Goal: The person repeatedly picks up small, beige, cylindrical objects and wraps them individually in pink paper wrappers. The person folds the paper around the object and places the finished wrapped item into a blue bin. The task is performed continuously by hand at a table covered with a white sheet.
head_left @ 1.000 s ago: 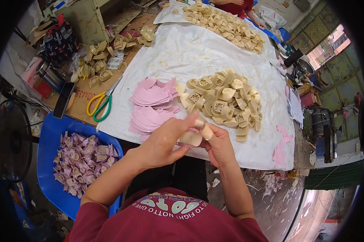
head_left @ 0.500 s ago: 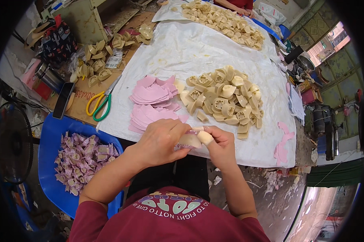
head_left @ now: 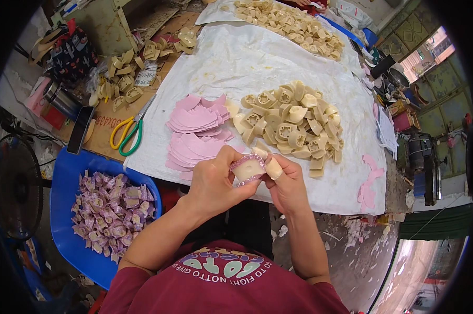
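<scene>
Between my hands is a beige shoe heel [head_left: 248, 170] with pink glittery covering along its edges, its pale face turned up. My left hand [head_left: 215, 178] is closed round its left side. My right hand [head_left: 290, 187], with pale finger cots on thumb and finger, pinches its right edge. Just beyond them on the white cloth [head_left: 215, 63] lie stacked pink cut pieces [head_left: 197, 118] and, to their right, a heap of bare beige heels [head_left: 294, 125]. At lower left, a blue tub [head_left: 63, 209] holds many pink-covered heels [head_left: 113, 209].
Scissors [head_left: 129, 131] with yellow and green handles lie at the cloth's left edge, near a phone [head_left: 81, 130] and a steel flask [head_left: 61, 99]. Pink scraps [head_left: 370, 180] lie at the right edge. A larger heel heap [head_left: 289, 26] is at the far end, near another person's hands [head_left: 317, 6].
The heel in my hands has turned so that its pale face shows more fully. Both hands have shifted slightly, still gripping it.
</scene>
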Action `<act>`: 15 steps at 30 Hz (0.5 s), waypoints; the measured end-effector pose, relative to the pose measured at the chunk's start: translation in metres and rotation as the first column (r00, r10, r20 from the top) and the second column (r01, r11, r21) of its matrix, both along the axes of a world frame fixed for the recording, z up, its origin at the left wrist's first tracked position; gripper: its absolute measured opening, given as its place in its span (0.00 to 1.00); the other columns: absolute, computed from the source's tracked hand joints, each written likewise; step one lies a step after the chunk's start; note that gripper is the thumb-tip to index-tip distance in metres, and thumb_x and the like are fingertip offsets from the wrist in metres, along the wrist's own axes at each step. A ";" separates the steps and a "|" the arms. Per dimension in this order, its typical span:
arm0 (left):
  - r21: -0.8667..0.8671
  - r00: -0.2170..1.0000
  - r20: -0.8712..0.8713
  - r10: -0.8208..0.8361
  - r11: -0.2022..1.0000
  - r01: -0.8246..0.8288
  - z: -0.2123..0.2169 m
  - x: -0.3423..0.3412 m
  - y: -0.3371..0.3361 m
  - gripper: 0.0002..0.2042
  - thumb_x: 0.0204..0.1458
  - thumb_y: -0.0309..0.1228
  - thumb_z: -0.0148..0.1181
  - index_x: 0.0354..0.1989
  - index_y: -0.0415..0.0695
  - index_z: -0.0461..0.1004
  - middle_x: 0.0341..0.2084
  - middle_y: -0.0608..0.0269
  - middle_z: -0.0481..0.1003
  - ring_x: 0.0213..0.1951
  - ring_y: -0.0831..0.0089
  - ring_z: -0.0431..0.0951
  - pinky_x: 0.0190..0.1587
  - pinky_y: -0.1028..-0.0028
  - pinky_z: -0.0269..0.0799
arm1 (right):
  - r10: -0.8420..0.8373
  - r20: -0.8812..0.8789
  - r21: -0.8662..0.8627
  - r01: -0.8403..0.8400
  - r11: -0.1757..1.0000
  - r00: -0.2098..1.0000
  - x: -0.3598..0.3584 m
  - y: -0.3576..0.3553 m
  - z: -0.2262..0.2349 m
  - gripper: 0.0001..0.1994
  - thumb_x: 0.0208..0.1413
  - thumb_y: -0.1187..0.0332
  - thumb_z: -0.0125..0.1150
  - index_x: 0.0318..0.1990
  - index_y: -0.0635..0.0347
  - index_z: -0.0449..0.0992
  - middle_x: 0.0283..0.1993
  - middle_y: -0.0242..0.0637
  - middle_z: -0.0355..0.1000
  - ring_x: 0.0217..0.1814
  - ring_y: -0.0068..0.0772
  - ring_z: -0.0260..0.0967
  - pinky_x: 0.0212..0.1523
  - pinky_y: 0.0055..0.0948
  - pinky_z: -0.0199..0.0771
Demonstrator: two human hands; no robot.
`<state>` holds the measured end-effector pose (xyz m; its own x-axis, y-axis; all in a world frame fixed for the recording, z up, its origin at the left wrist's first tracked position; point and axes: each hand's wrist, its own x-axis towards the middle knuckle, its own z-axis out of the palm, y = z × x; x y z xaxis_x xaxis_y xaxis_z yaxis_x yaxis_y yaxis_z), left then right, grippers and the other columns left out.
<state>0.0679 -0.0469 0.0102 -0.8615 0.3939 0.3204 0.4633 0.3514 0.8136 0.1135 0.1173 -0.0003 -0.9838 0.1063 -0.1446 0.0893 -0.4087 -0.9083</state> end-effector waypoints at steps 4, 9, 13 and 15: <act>0.024 0.995 -0.068 0.079 0.997 -0.078 -0.003 0.001 0.011 0.19 0.36 0.32 0.74 0.32 0.40 0.69 0.17 0.67 0.72 0.16 0.85 0.66 0.17 0.80 0.61 | -0.149 -0.106 0.315 0.176 0.933 0.983 0.000 -0.016 0.005 0.12 0.62 0.71 0.52 0.49 0.67 0.76 0.40 0.30 0.74 0.39 0.17 0.67 0.40 0.19 0.68; 0.060 0.991 0.079 0.110 0.992 -0.115 -0.003 0.000 0.011 0.19 0.35 0.32 0.73 0.30 0.40 0.68 0.17 0.66 0.72 0.16 0.84 0.67 0.18 0.80 0.63 | -0.039 -0.115 0.034 0.043 0.998 0.993 -0.002 -0.010 -0.001 0.14 0.62 0.73 0.50 0.53 0.68 0.73 0.44 0.34 0.73 0.42 0.19 0.68 0.44 0.20 0.69; 0.045 0.995 -0.010 0.097 0.994 -0.096 -0.010 -0.003 0.011 0.19 0.37 0.37 0.71 0.30 0.41 0.68 0.11 0.63 0.70 0.14 0.69 0.73 0.18 0.71 0.68 | -0.044 -0.174 0.445 0.119 0.887 0.984 -0.001 -0.017 0.000 0.15 0.60 0.76 0.48 0.54 0.69 0.70 0.48 0.37 0.72 0.46 0.22 0.68 0.49 0.24 0.68; 0.012 0.994 0.001 0.108 0.994 -0.108 -0.010 -0.001 0.007 0.19 0.37 0.38 0.71 0.29 0.41 0.67 0.11 0.62 0.70 0.13 0.68 0.73 0.18 0.70 0.68 | 0.054 -0.137 0.462 0.015 0.887 0.989 0.000 -0.012 0.003 0.16 0.59 0.78 0.47 0.55 0.69 0.70 0.48 0.38 0.72 0.48 0.23 0.67 0.49 0.25 0.68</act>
